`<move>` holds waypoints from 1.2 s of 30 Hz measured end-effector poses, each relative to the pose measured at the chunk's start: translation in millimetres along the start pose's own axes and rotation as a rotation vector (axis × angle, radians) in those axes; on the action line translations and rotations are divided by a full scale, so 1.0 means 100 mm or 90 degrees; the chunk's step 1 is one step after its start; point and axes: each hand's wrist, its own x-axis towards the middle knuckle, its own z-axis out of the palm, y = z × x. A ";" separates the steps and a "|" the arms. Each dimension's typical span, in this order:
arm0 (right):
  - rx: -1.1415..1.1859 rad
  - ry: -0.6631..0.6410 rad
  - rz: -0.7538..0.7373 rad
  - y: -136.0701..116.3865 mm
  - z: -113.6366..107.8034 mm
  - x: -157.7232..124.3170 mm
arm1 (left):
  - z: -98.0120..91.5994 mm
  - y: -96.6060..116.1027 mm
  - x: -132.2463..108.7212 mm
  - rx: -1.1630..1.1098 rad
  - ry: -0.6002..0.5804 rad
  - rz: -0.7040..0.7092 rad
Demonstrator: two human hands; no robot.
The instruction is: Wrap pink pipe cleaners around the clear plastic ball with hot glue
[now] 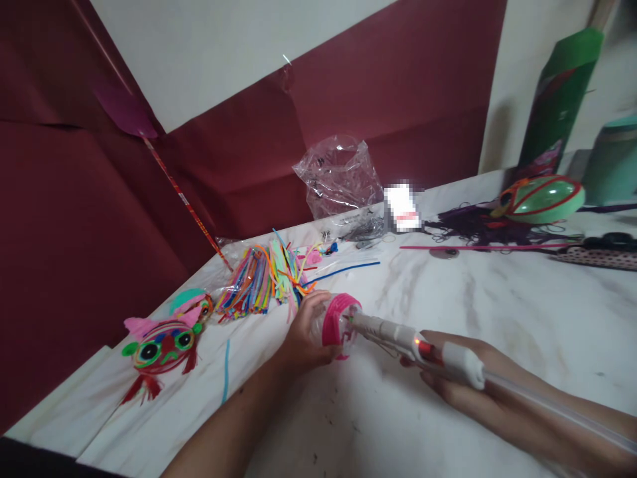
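Observation:
My left hand (306, 332) is closed around a clear round piece with a pink wrapped band (338, 322), held just above the white marble table (423, 411). My right hand (462, 375) grips a white glue gun (413, 342) with a small red light, a clear glue stick trailing back along my forearm. The gun's nozzle touches the pink band's right side.
A bundle of coloured pipe cleaners (263, 275) lies behind my left hand. A red and green craft fish (162, 348) sits at left. A clear plastic bag (338, 176), a green ball craft (542, 199), purple threads and a long pink stick (478, 247) lie at the back.

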 end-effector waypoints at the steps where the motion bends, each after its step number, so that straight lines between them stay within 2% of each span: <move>1: 0.009 0.014 -0.002 0.01 0.01 0.00 | 0.00 0.01 0.00 0.004 0.003 0.002; 12: -0.017 0.036 -0.079 0.00 0.02 -0.02 | 0.00 0.02 0.00 0.006 0.003 -0.043; 18: -0.010 -0.008 -0.039 0.01 0.01 0.02 | 0.00 0.06 0.02 -0.015 0.006 -0.056; 23: -0.005 -0.020 -0.025 -0.02 -0.01 -0.01 | -0.01 0.07 0.03 0.007 -0.004 -0.026; 31: 0.005 -0.005 -0.030 0.04 0.02 0.01 | 0.01 0.03 0.02 -0.031 0.000 -0.023; 36: 0.018 0.001 -0.014 0.03 0.03 -0.01 | 0.00 0.05 0.02 -0.005 -0.002 -0.027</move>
